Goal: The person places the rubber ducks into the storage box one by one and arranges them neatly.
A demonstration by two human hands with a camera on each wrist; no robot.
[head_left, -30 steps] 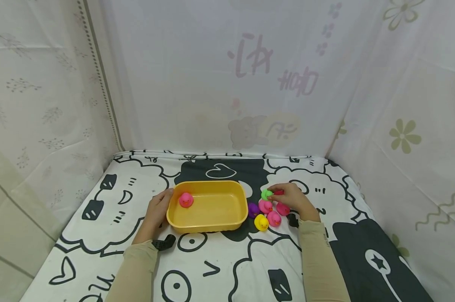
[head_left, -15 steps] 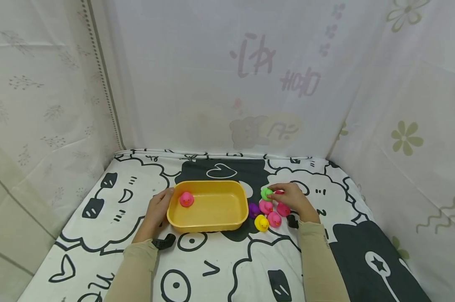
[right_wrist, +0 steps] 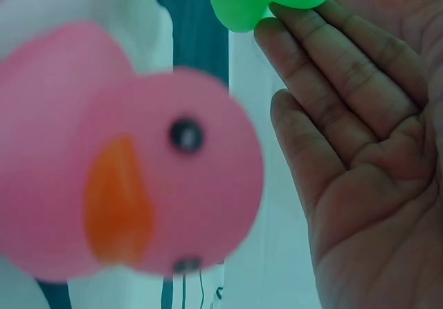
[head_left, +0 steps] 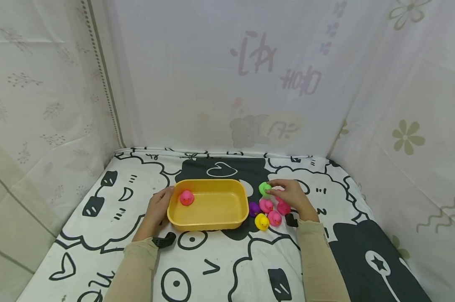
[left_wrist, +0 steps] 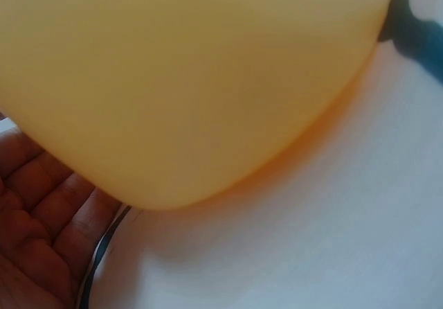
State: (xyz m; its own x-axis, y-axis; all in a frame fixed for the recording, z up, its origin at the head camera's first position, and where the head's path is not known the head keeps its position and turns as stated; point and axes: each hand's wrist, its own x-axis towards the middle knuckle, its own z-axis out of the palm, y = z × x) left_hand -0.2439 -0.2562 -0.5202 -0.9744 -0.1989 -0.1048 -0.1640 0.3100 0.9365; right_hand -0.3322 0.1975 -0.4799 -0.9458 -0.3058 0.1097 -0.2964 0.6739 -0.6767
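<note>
My right hand (head_left: pixel 291 193) pinches a green rubber duck (head_left: pixel 264 188) between thumb and fingertips, just above the far side of a duck cluster. In the right wrist view the green duck (right_wrist: pixel 266 1) is cut off by the top edge, and a pink duck (right_wrist: pixel 187 177) looms close to the camera. A yellow plastic basin (head_left: pixel 212 227) lies in the middle, with one pink duck (head_left: pixel 186 198) inside at the left. At its left end my left hand (head_left: pixel 158 209) holds the rim; the left wrist view shows fingers (left_wrist: pixel 76 212) against the basin's outer wall.
Right of the basin sit a purple duck (head_left: pixel 254 209), a yellow duck (head_left: pixel 262 222) and several pink ducks (head_left: pixel 275 218), close together. A black-and-white cartoon cloth (head_left: pixel 212 268) covers the surface. Pale curtains (head_left: pixel 197 84) close off the back and sides.
My right hand has lifted the green duck slightly up and to the left, away from the cluster. My left hand and the basin have stayed in place.
</note>
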